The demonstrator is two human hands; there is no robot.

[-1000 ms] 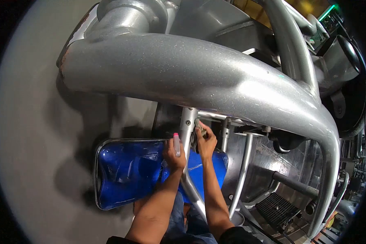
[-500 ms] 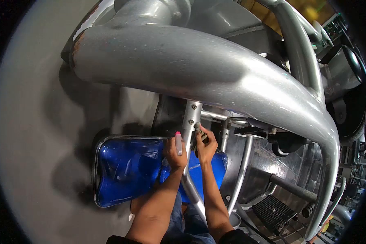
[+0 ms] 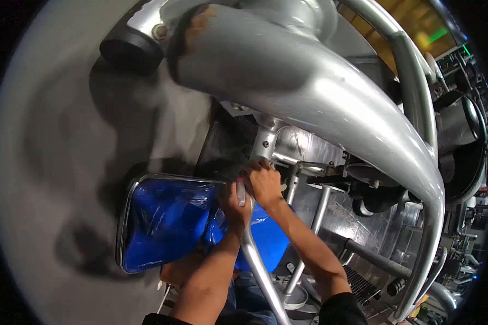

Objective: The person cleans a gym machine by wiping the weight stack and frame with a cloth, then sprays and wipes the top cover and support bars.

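My left hand [image 3: 235, 208] is closed around a small clear bottle [image 3: 241, 194] with a pink top, held upright beside the silver metal tube [image 3: 257, 265]. My right hand [image 3: 264, 183] curls over the upper part of that tube, just below a bolt in its sleeve [image 3: 265, 142]. The crumpled greyish cloth seen in that hand earlier is mostly hidden behind the fingers now. Behind and below both hands lies a blue padded seat [image 3: 271, 238] under clear plastic. A second blue pad [image 3: 171, 225], also wrapped in plastic, is at my left.
A thick silver frame tube [image 3: 287, 81] arches above my hands, with a worn, rusty end at left. A black rubber foot [image 3: 130, 54] sits beside that end. More silver tubes [image 3: 417, 244] stand at right, with a dark grille [image 3: 360, 284] low down.
My right hand has turned from a pinch beside the tube to a palm-down wrap over it, moving slightly left towards the bottle. The camera view has shifted, showing the black rubber foot.
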